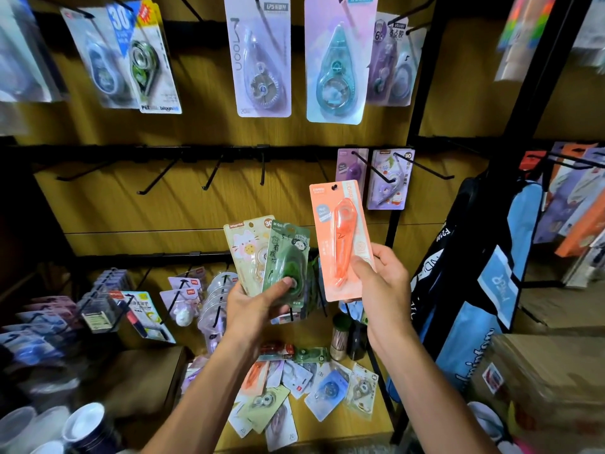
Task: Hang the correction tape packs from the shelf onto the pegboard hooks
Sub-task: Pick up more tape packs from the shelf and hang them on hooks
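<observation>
Head view of a shop display. The right hand (383, 283) gripped an orange pack (340, 237) of correction tape by its lower edge, thumb across the front and fingers (386, 257) curled behind, and held it upright in front of the wooden pegboard (163, 204). The pack's hang hole stood just below and left of a hook (373, 168) that carried a purple pack (352, 165). The left hand (258, 306) held a small fan of packs, with a green pack (288, 263) in front under the thumb and a cream pack (245, 250) behind it; there may have been further packs behind these, but the edges were too blurred to count. Several empty hooks (212, 173) stuck out from the middle rail. Loose packs (311, 388) lay in a heap on the shelf (370, 427) below the forearms. Larger packs (334, 60) hung on the top row.
</observation>
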Available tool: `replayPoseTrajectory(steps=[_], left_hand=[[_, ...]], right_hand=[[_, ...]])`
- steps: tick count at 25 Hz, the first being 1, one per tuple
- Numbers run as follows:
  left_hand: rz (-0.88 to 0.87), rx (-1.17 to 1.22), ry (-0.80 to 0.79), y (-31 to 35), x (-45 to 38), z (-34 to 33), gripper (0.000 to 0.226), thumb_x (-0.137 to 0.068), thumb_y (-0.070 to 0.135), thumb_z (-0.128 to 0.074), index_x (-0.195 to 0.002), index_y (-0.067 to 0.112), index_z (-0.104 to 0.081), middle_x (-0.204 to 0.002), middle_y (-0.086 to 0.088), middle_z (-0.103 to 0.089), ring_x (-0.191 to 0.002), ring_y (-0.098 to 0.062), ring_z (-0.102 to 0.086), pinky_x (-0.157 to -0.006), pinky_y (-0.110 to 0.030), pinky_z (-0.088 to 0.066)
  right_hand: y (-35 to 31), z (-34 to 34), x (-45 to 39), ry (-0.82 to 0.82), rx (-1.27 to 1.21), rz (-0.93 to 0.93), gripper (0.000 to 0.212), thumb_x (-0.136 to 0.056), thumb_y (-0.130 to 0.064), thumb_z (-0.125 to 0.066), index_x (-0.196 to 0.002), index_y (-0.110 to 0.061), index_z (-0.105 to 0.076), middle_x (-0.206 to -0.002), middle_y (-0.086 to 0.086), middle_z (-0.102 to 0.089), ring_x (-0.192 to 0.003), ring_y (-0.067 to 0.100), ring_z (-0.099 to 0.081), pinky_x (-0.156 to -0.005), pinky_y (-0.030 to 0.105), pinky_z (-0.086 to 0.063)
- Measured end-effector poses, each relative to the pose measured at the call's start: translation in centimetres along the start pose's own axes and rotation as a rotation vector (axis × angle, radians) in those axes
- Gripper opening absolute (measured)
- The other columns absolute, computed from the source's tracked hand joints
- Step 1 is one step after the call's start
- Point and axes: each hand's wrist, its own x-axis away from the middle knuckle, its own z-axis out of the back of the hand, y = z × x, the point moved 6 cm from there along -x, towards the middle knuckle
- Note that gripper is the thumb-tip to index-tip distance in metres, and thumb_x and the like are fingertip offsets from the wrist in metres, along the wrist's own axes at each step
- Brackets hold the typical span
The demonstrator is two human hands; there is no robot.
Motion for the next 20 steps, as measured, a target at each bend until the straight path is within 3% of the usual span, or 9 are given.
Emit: replayPoseTrajectory(steps=[3,6,10,17,20], left_hand=[[0.007,0.005,0.004,-0.1,-0.5,0.0,0.046,-0.069,0.009,-0.084,-0.108,0.013,-0.059,-0.096,-0.007,-0.075,-0.078,-0.021,-0.075,-0.063,-0.029,-0.060],[0.001,0.004,0.002,0.2,-1.5,-0.1,0.049,-0.069,0.011,-0.085,-0.112,0.009,-0.061,-0.090,-0.004,-0.077,-0.078,-0.021,-0.075,-0.058,-0.027,-0.057],[-0.023,0.000,-0.007,1.2,-4.0,-0.2,0.046,-0.069,0.009,-0.085,-0.110,0.011,-0.062,-0.090,-0.002,-0.077,-0.076,-0.019,-0.074,-0.055,-0.025,-0.055],[-0.036,-0.017,-0.060,1.9,-8.3,-0.3,0.044,-0.068,0.009,-0.084,-0.108,0.013,-0.065,-0.093,-0.005,-0.077,-0.077,-0.021,-0.074,-0.052,-0.024,-0.054],[-0.026,0.010,-0.075,1.8,-9.0,-0.2,0.048,-0.064,0.011,-0.084,-0.107,0.012,-0.065,-0.094,-0.006,-0.077,-0.078,-0.021,-0.074,-0.051,-0.022,-0.054]], right_hand=[[0.5,-1.0,-1.5,-0.004,0.055,-0.038,0.016,-0.094,-0.010,-0.057,-0.107,-0.017,-0.064,-0.099,0.000,-0.073,-0.087,0.018,-0.072,-0.058,0.030,-0.055],[1.4,-2.8,-5.1,0.011,0.111,-0.105,0.013,-0.093,-0.010,-0.057,-0.103,-0.012,-0.066,-0.098,0.006,-0.072,-0.083,0.024,-0.069,-0.054,0.032,-0.056],[2.6,-6.3,-12.1,0.018,0.136,-0.180,0.012,-0.092,-0.010,-0.058,-0.103,-0.010,-0.065,-0.095,0.009,-0.067,-0.075,0.024,-0.063,-0.036,0.021,-0.047],[4.1,-11.0,-20.2,0.054,0.103,-0.240,0.020,-0.092,-0.008,-0.058,-0.111,-0.013,-0.061,-0.110,0.011,-0.063,-0.095,0.028,-0.063,-0.038,0.028,-0.051],[6.1,-11.3,-21.2,0.098,0.039,-0.296,0.026,-0.092,-0.010,-0.062,-0.117,-0.016,-0.054,-0.105,0.005,-0.060,-0.090,0.022,-0.058,-0.060,0.035,-0.057]])
